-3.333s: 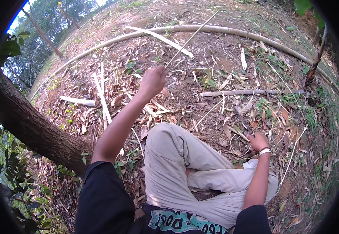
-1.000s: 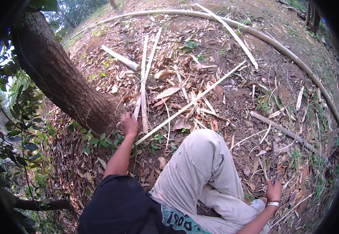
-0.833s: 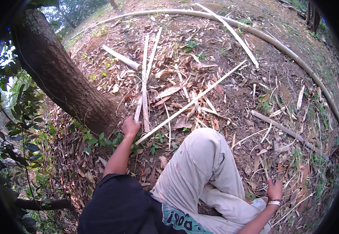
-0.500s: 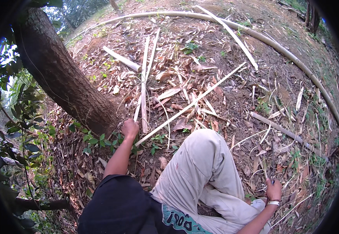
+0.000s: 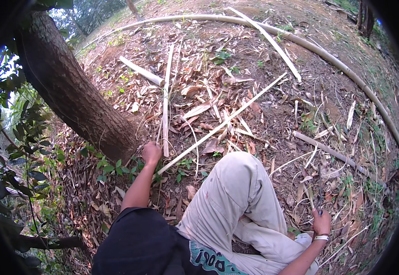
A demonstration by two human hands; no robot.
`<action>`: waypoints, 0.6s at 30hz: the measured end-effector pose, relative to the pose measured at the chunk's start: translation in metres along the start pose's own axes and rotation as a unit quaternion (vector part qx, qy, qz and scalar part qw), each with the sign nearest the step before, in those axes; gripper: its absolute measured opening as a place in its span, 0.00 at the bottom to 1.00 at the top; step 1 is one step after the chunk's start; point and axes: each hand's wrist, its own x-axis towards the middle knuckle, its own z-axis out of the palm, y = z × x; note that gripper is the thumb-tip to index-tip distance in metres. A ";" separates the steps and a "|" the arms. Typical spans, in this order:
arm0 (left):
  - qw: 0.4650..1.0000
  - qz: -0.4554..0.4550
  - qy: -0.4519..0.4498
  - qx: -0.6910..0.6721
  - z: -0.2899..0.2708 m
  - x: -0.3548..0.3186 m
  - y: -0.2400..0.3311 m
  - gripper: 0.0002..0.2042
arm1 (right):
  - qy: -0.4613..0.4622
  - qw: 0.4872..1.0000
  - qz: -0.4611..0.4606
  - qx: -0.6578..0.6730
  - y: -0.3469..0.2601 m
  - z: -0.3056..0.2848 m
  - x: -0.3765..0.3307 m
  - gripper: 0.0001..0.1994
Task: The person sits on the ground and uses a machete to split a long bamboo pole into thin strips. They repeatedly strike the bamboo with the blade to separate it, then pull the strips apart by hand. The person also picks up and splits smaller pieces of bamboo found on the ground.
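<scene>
My left hand (image 5: 152, 152) is closed round the near end of a narrow pale strip of split wood or bamboo (image 5: 177, 59), which slants up and away beside the tree and shows nearly edge-on. Just right of it lies a broader flat strip (image 5: 167, 101). A long pale strip (image 5: 222, 124) runs diagonally from near my left wrist to the upper right. Low on the right, my right hand (image 5: 321, 222) is closed on a thin dark blade-like tool (image 5: 320, 188); its exact kind is unclear. A short pale sliver (image 5: 309, 195) shows beside it.
A thick leaning tree trunk (image 5: 75, 87) stands left, with leafy branches. Beyond the strips, a long bamboo pole (image 5: 328, 55) curves across the slope. A shorter pole (image 5: 332, 153) lies right, another strip (image 5: 273, 41) far off. Dry leaves (image 5: 213, 145) cover the ground.
The narrow strip in my left hand has turned from its broad face to nearly edge-on. My left hand has shifted slightly left and down; my right hand stays about where it was.
</scene>
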 end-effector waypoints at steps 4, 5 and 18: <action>0.987 0.047 0.141 0.054 0.010 -0.001 -0.002 0.14 | -0.011 1.000 0.003 -0.021 -0.015 -0.008 -0.006 0.22; 0.979 0.069 0.173 0.087 0.008 -0.003 -0.001 0.16 | -0.014 1.000 0.001 -0.027 -0.018 -0.010 -0.008 0.22; 0.994 0.022 -0.076 0.080 -0.014 -0.023 0.068 0.29 | -0.024 0.998 0.026 -0.050 -0.019 -0.010 -0.008 0.24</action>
